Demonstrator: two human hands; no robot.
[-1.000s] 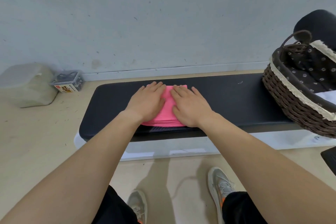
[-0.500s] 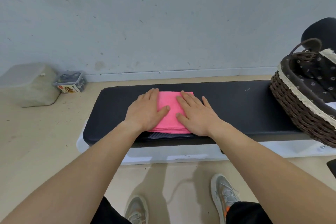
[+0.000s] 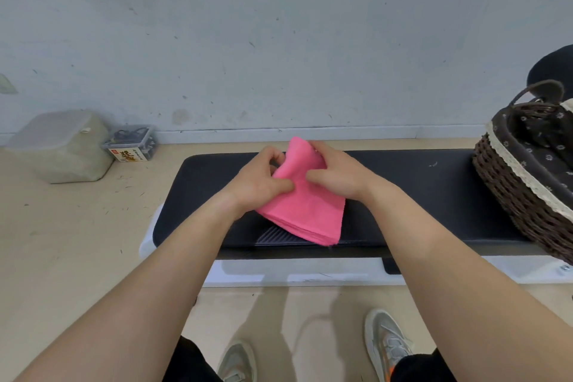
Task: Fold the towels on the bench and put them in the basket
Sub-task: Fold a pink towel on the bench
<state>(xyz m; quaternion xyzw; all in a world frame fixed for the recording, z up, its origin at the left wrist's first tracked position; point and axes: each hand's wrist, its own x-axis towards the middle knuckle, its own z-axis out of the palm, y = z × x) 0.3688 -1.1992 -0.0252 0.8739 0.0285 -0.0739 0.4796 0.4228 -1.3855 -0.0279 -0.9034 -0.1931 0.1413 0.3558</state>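
Nearest: my two shoes, left [image 3: 237,363] and right [image 3: 386,341], on the beige floor [image 3: 77,242]. Both forearms bare, reaching forward.

Bench [image 3: 434,195]: black pad on a white base, lying crosswise in front of me.

Towel [image 3: 307,214]: pink, folded, stacked layers showing at its lower edge. It sits over the middle of the bench, tilted up. The lower edge is near the front of the pad; I cannot tell whether it touches.

Left hand [image 3: 260,178]: fingers curled round the towel's left side, thumb pressed on its near face. Right hand [image 3: 338,174]: fingers curled over the upper right part, thumb on the near face. The thumbs almost meet. Both hands are holding the towel.

Basket [image 3: 511,189]: brown wicker, dark flowered liner, cream lace rim, on the right end of the bench, well apart from the towel.

Far left on the floor by the wall [image 3: 279,40]: a cloudy plastic tub [image 3: 59,146], and a small clear box [image 3: 131,143] just beside it.
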